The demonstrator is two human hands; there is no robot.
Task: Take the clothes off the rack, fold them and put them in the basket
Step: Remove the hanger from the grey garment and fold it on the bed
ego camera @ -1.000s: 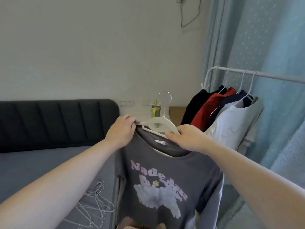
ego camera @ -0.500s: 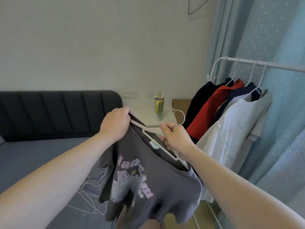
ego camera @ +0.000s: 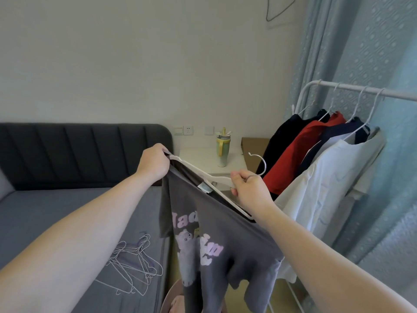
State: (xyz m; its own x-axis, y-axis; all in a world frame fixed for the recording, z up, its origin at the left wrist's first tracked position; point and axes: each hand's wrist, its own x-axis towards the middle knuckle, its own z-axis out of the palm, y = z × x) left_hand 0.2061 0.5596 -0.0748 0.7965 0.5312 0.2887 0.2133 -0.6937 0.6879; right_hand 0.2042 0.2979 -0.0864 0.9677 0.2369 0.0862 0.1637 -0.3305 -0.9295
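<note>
So the left hand (ego camera: 153, 162) is pinching the shoulder of the grey tee (ego camera: 225, 233) while the right hand (ego camera: 250, 190) is gripping the white hanger (ego camera: 198, 171) by its neck, tilting it, I'd guess to slip it out of the collar. The tee is hanging between and below both hands, right above the basket (ego camera: 165, 297).

I have open air across the upper half of the frame. At right the rack (ego camera: 352, 88) and its hung clothes (ego camera: 300, 150) block me; lower left, loose hangers (ego camera: 135, 265) clutter the bed (ego camera: 40, 204).
</note>
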